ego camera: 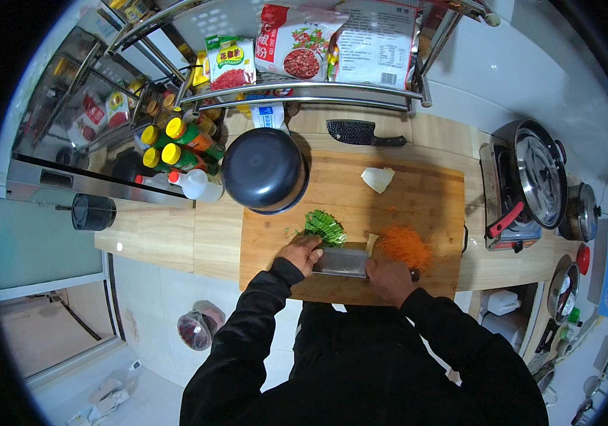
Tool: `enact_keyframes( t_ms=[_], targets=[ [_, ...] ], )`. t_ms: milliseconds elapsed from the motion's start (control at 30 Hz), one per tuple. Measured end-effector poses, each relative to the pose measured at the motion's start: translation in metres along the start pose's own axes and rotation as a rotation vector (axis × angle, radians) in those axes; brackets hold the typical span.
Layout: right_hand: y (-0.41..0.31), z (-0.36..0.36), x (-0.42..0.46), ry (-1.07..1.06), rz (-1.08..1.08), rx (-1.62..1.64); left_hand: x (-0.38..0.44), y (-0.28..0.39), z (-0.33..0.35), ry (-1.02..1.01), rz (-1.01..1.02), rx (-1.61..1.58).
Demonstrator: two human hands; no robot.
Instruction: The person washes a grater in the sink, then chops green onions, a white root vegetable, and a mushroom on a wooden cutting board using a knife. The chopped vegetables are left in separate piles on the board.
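My right hand (390, 278) grips a kitchen cleaver (341, 262), its wide blade reaching left across the front of a wooden cutting board (352, 290). At the far end of that blade is my left hand (302, 253), its fingers against a pile of cut leafy greens (326, 228). Whether those fingers pinch the greens or the blade is hidden. Shredded carrot (404, 246) lies heaped just beyond my right hand. Between the two piles rests a small pale tan piece (372, 242). A white vegetable chunk (378, 179) sits farther back on the board.
An overturned dark bowl (264, 169) covers the board's back left corner. Behind the board lies a second cleaver (358, 132). Yellow-capped bottles (176, 141) stand left, below a metal rack (304, 85) of seasoning packets. A red-handled pan (541, 173) is on the stove (495, 197) at right.
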State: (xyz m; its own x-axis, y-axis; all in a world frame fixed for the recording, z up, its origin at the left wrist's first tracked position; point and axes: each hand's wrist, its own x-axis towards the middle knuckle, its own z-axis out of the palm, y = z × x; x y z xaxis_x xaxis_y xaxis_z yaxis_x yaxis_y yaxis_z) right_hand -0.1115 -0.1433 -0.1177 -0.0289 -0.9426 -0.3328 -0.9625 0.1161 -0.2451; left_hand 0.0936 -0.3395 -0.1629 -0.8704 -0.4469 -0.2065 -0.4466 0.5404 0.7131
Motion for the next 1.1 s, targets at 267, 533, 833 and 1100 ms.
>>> enact_keyframes(
  t_ms=[267, 533, 833, 1100],
  targets=[
    [0.011, 0.005, -0.013, 0.119, -0.08, 0.023, -0.008, 0.025, 0.007, -0.04, 0.051, 0.056],
    [0.025, 0.009, -0.029, 0.265, -0.164, 0.093, 0.068, 0.027, -0.008, 0.203, 0.025, 0.0],
    [0.027, -0.01, -0.063, 0.103, 0.034, 0.196, 0.19, 0.067, 0.024, 0.091, 0.174, 0.416],
    [0.03, 0.006, -0.091, -0.051, 0.159, 0.334, 0.242, 0.09, 0.047, -0.003, 0.119, 0.542]
  ],
)
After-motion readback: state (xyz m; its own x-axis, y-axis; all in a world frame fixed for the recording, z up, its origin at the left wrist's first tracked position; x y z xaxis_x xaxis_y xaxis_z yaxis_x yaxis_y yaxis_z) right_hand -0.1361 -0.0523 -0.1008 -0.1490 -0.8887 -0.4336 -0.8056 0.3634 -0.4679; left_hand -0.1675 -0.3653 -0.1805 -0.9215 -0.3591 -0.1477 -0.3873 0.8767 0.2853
